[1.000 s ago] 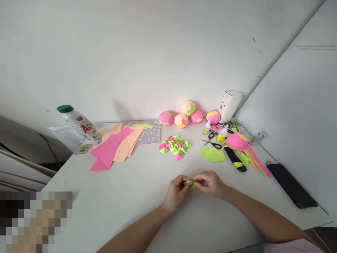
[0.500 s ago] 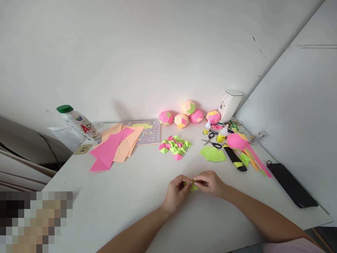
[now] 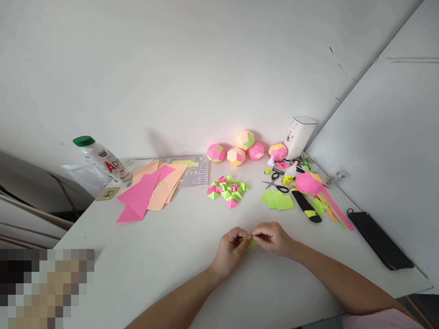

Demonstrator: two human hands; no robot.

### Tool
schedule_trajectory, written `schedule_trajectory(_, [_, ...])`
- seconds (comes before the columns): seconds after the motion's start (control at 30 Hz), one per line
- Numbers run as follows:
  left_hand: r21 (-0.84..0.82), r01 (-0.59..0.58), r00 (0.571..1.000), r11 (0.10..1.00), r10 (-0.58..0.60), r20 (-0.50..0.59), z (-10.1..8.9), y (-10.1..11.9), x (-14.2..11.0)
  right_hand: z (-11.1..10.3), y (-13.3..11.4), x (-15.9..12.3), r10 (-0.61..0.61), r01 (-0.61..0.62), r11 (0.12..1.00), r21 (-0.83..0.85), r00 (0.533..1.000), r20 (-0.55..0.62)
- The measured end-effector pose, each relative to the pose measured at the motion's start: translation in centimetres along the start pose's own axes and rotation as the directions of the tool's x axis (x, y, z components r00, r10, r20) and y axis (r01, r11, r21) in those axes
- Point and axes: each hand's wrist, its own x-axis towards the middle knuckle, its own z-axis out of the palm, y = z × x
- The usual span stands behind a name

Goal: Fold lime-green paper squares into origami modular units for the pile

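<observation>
Pinching a small folded green paper piece at lower centre of the frame, left hand and right hand both clench fingertips on it, just above the white table. Risk, as judged: uneven pressure could skew the crease or tear the thin paper.
</observation>
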Motion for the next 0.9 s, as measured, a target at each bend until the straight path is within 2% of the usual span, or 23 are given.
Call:
schedule_trajectory(0.07, [0.023,0.001,1.0,1.0,-0.001,0.01,-0.04,0.07,-0.03,0.01,-0.09,0.03,0.01,-0.01,1.0,0.011,1.0,0.003])
schedule_trajectory(0.27, [0.175,-0.105,0.994,0.979,0.105,0.01,-0.17,0.18,-0.14,0.15,-0.19,-0.15,0.05,-0.051,0.998,0.035,0.998,0.029])
schedule_trajectory(0.57, [0.075,0.011,0.999,0.997,-0.013,0.029,0.01,0.13,-0.31,-0.14,-0.17,-0.36,0.072,-0.073,0.997,0.001,0.987,0.146])
schedule_trajectory(0.77, [0.068,0.053,0.999,0.996,-0.053,-0.005,0.07,-0.12,-0.31,-0.23,-0.43,-0.21,0.107,-0.118,0.989,0.093,0.987,0.123])
schedule_trajectory(0.9, [0.118,0.053,0.998,0.992,-0.057,0.026,0.06,0.3,-0.36,-0.3,-0.51,-0.17,0.168,-0.188,0.965,0.182,0.979,0.117])
